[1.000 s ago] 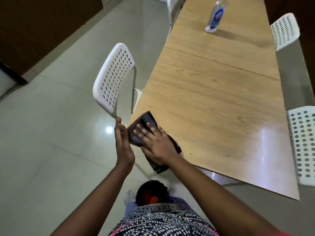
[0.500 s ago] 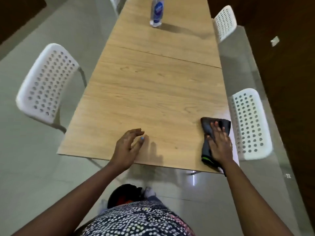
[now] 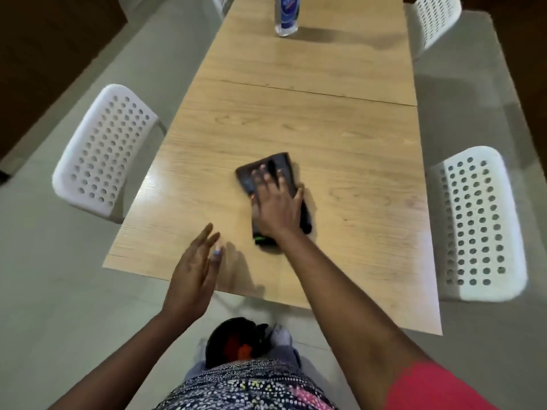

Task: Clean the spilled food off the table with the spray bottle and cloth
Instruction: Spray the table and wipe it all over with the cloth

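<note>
A dark folded cloth [image 3: 285, 170] lies flat on the long wooden table [image 3: 340, 137], near the middle of its near half. My right hand [image 3: 275, 205] presses down on the cloth with fingers spread. My left hand [image 3: 192, 273] hovers over the table's near edge, fingers straight and apart, holding nothing. A clear spray bottle with a blue label [image 3: 286, 16] stands upright far up the table; its top is cut off by the frame. I see no food on the tabletop.
White perforated chairs stand at the left [image 3: 103, 152], the right [image 3: 479, 223] and the far right [image 3: 435, 19]. A black bin with red and orange contents [image 3: 236, 341] sits on the floor below the near table edge.
My right hand has swept the cloth from the left edge to the right edge and back to the middle. My left hand left the cloth and now hovers open.
</note>
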